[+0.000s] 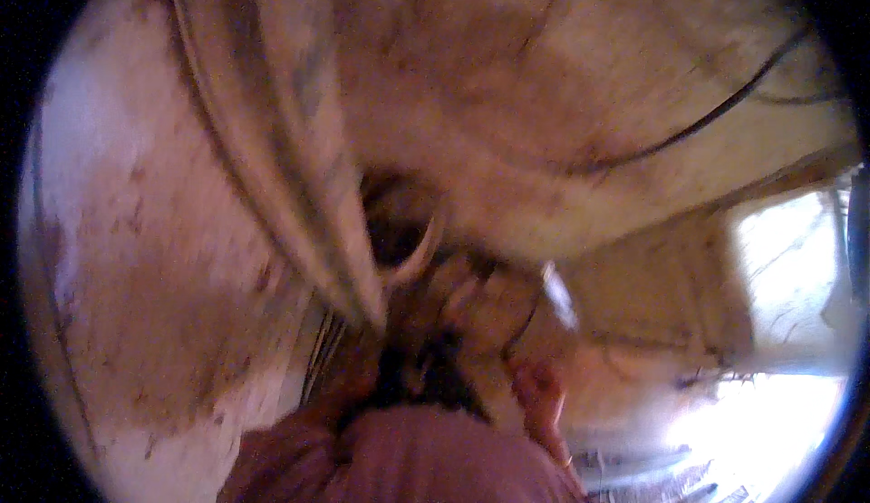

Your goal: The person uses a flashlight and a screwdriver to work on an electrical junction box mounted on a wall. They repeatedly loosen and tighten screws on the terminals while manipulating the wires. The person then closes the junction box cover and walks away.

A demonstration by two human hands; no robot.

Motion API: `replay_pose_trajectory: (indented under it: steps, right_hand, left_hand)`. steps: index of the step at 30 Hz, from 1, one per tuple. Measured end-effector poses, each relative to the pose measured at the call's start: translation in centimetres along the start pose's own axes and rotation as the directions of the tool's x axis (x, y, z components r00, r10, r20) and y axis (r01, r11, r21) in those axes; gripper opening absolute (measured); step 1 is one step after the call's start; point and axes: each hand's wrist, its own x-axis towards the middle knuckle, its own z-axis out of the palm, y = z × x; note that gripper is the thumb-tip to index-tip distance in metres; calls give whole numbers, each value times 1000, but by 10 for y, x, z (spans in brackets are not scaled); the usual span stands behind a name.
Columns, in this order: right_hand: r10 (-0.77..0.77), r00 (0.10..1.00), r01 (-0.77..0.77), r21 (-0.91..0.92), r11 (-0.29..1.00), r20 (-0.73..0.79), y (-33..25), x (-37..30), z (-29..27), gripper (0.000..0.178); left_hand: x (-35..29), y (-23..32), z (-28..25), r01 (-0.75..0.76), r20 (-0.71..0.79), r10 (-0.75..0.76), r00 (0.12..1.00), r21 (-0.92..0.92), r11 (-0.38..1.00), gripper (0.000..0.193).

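Observation:
My right hand (pixel 538 387) hangs beside my body at the lower middle, its fingers looking curled in. The picture is blurred, and whatever they may hold cannot be made out. A thin dark line, perhaps a cord (pixel 524 326), curves close above the hand. My left hand does not show. Dark, unclear shapes (pixel 430 376) lie just in front of my pinkish shirt (pixel 426 458). Beyond them is a round dark opening or container (pixel 394 222) with a pale curved rim (pixel 426 254).
A long pale beam or post (pixel 290 140) slants down from the upper left beside a stained wall (pixel 154 258). A black cable (pixel 707 122) crosses the brownish surface at upper right. Bright light comes through a window (pixel 793 267) and an opening (pixel 770 430) at right.

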Motion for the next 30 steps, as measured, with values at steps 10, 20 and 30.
replay_pose_trajectory:
  steps: [10, 20, 30]
  right_hand:
    - [-310, 935, 309, 37, 950, 173, -117, 72, -14, 14]
    - [-782, 601, 797, 44, 603, -163, -294, 23, -29, 34]
    - [-859, 294, 867, -261, 425, -419, -383, -12, -6, 31]
  left_hand:
    - [-8, 399, -127, -345, -32, 680, 732, -879, 330, 37]
    - [-108, 598, -292, -515, -325, 890, 319, -848, -126, 27]
    - [-128, 689, -350, -246, -361, 932, -2, -904, -351, 28]
